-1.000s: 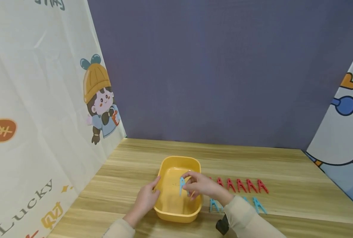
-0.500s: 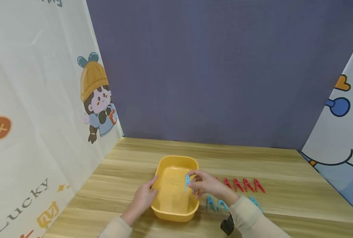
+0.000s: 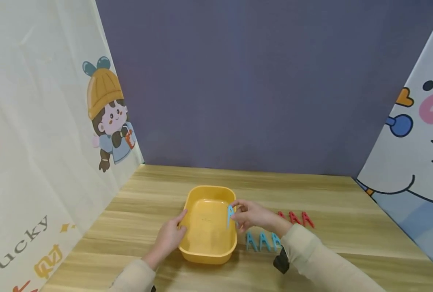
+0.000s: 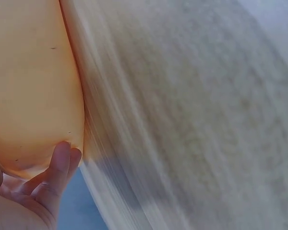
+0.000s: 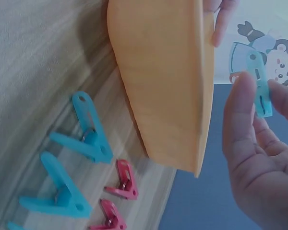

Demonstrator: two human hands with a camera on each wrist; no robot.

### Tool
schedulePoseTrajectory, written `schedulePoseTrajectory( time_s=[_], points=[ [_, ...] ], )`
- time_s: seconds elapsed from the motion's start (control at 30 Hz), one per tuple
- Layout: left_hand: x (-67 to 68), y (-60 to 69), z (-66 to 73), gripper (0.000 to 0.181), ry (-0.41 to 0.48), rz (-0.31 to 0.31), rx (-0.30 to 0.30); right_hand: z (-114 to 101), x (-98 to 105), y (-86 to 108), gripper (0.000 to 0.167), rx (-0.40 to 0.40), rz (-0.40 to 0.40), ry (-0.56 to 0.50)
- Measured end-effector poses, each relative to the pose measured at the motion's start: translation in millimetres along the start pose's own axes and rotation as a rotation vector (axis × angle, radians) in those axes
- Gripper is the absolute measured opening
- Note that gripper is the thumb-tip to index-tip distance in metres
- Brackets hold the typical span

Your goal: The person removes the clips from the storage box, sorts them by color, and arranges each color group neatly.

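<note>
My left hand [image 3: 169, 235] grips the left rim of a yellow plastic basin [image 3: 205, 257] in the head view. In the left wrist view its fingers [image 4: 61, 155] lie against the basin wall. My right hand [image 3: 254, 217] pinches a light blue clothespin [image 3: 230, 211] above the basin's right side, between thumb and fingertips in the right wrist view. The basin's floor shows only small dark marks. Right of the basin stand several more blue clothespins [image 3: 263, 241] in a row, with red clothespins [image 3: 294, 217] behind them; my right forearm hides part of both rows.
The wood-grain table [image 3: 158, 194] runs back to a dark blue-grey partition [image 3: 231, 89]. White cloth with printed cartoons hangs on the left [image 3: 48, 121] and right. A black device [image 3: 282, 261] sits under my right wrist.
The head view has turned right, shifting everything left. My right hand, still pinching the blue clothespin, has moved from over the basin's middle towards its right rim. The left hand stays at the rim.
</note>
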State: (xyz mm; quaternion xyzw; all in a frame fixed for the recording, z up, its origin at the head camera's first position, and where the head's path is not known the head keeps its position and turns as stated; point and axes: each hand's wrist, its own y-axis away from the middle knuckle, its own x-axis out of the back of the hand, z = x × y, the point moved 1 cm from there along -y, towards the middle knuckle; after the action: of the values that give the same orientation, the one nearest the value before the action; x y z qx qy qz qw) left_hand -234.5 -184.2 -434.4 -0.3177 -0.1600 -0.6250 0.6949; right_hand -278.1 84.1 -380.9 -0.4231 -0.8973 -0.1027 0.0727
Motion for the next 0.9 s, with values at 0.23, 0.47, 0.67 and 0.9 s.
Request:
schedulePoseTrajectory(
  time_s=[0.23, 0.47, 0.67, 0.9],
  points=[
    [3.6, 1.5, -1.2, 0.05, -0.027, -0.001, -0.026, -8, 5, 3.5, 0.043, 0.005, -0.003, -0.024],
    [1.8, -1.8, -1.0, 0.05, -0.049, 0.006, -0.043, -4, 16, 16.4, 0.049, 0.029, 0.041, 0.002],
    [0.5, -1.2, 1.1, 0.05, -0.031, -0.015, -0.026, 2, 24, 30.7, 0.05, 0.037, 0.073, -0.005],
    [2.8, -0.7, 1.5, 0.051, -0.03, -0.01, -0.02, 17, 35, 45.9, 0.055, 0.035, 0.125, -0.029]
  ],
)
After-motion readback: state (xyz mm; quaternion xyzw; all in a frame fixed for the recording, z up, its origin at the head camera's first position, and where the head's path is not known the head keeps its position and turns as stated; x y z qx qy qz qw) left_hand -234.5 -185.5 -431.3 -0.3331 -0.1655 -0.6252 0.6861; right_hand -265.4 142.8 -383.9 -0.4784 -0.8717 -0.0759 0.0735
